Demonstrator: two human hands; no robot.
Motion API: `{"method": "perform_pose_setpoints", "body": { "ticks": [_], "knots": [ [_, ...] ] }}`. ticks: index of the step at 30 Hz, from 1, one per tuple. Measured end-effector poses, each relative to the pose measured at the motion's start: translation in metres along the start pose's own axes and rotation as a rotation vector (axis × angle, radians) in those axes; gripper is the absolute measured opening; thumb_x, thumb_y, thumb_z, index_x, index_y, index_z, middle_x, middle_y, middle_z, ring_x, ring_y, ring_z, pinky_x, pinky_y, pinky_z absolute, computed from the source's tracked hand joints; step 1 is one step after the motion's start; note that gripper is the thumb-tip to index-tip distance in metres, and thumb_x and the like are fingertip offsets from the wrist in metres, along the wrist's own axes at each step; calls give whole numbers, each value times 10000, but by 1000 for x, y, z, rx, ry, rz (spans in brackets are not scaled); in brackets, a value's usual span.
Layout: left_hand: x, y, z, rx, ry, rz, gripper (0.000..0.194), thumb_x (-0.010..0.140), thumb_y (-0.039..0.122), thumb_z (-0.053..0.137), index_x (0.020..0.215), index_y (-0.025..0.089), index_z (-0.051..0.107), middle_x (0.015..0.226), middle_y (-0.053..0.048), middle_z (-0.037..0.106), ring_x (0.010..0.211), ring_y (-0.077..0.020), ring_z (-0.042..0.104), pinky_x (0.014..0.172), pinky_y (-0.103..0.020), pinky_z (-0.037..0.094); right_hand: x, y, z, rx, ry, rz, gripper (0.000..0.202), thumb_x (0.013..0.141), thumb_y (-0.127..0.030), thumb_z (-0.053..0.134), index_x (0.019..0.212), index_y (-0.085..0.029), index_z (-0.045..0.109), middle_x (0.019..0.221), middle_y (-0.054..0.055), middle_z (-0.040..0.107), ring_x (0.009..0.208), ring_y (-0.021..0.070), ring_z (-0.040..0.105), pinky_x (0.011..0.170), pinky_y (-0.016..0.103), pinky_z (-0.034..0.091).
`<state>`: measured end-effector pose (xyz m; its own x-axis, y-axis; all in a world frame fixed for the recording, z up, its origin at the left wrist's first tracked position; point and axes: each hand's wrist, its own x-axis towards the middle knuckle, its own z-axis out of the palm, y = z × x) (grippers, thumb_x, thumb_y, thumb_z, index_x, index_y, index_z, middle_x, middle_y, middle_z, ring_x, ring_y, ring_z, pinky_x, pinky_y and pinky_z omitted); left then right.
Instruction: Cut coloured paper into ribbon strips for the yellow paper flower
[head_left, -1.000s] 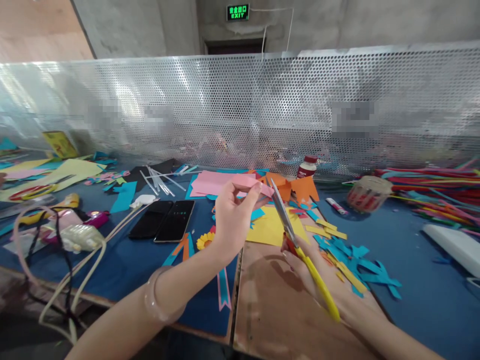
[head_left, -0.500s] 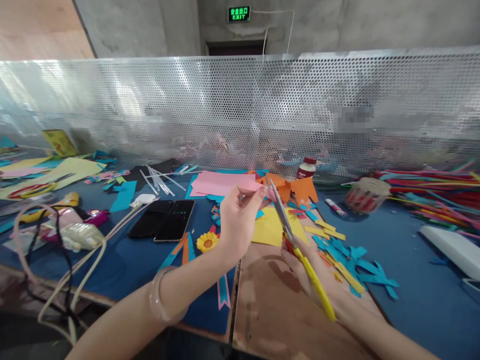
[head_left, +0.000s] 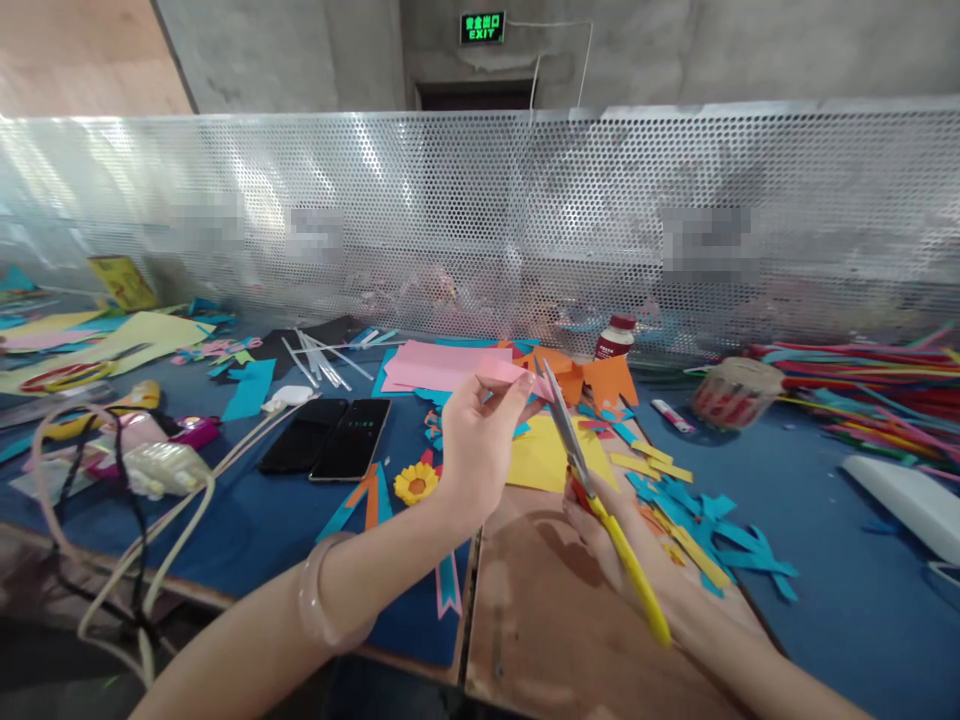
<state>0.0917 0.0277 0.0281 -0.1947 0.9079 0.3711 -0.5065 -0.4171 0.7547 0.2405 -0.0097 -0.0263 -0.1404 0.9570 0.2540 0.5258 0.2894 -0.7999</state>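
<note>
My left hand [head_left: 480, 435] pinches a small strip of pink paper [head_left: 541, 386] between thumb and fingers, above the table. In my right hand [head_left: 600, 525] is a pair of scissors [head_left: 619, 560] with yellow and red handles, its blades pointing up and away from me. The blades are slightly parted, and their tips are at the pink strip; whether they touch it I cannot tell. Behind my left hand lie sheets of pink paper [head_left: 442, 366]. Yellow paper [head_left: 551, 455] lies below the strip, and a yellow paper flower [head_left: 415, 484] sits left of my wrist.
Two phones [head_left: 351, 440] and a tangle of cables [head_left: 180, 500] lie to the left. Blue paper scraps [head_left: 739, 535], a glue stick [head_left: 672, 415], a clear jar [head_left: 737, 392] and a red-capped bottle [head_left: 615, 338] are on the right. A perforated metal panel [head_left: 360, 200] borders the far edge.
Both hands, the pink strip and the scissors keep almost the same pose. The view has shifted very slightly.
</note>
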Motion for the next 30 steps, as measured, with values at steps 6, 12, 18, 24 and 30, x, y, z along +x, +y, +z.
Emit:
{"method": "perform_pose_setpoints", "body": {
  "ticks": [6, 12, 18, 24, 30],
  "knots": [
    [0, 1, 2, 1, 6, -5, 182, 758, 307, 694, 772, 143, 616, 793, -36, 679, 805, -158, 669, 806, -348, 565, 0, 9, 4, -10, -1, -26, 185, 802, -394, 489, 729, -227, 455, 652, -8, 541, 607, 155, 537, 554, 265, 460],
    [0, 0, 2, 1, 5, -12, 176, 749, 299, 702, 778, 146, 620, 812, -37, 686, 822, -159, 673, 815, -340, 561, -1, -2, 0, -5, -11, -15, 217, 790, -433, 505, 707, -241, 448, 633, -2, 529, 593, 168, 526, 549, 290, 460],
    [-1, 0, 2, 3, -1, -4, 167, 758, 294, 694, 783, 146, 620, 822, -38, 685, 826, -159, 673, 803, -328, 562, -1, -5, -3, 13, -19, 5, 259, 788, -482, 496, 701, -243, 450, 618, 2, 507, 586, 172, 506, 550, 301, 459],
    [-1, 0, 2, 3, 3, 2, 168, 758, 290, 696, 778, 143, 618, 819, -38, 678, 821, -160, 672, 789, -326, 565, 0, -10, -6, 69, -24, 41, 334, 792, -556, 471, 662, -249, 450, 620, 19, 517, 608, 189, 519, 547, 317, 475],
    [-2, 1, 2, 0, 4, -5, 169, 753, 294, 701, 778, 146, 623, 792, -28, 665, 822, -160, 668, 807, -336, 564, -8, -41, -24, 149, -68, -1, 412, 859, -592, 318, 678, -262, 486, 630, 43, 589, 668, 221, 591, 625, 352, 532]
  ]
}}
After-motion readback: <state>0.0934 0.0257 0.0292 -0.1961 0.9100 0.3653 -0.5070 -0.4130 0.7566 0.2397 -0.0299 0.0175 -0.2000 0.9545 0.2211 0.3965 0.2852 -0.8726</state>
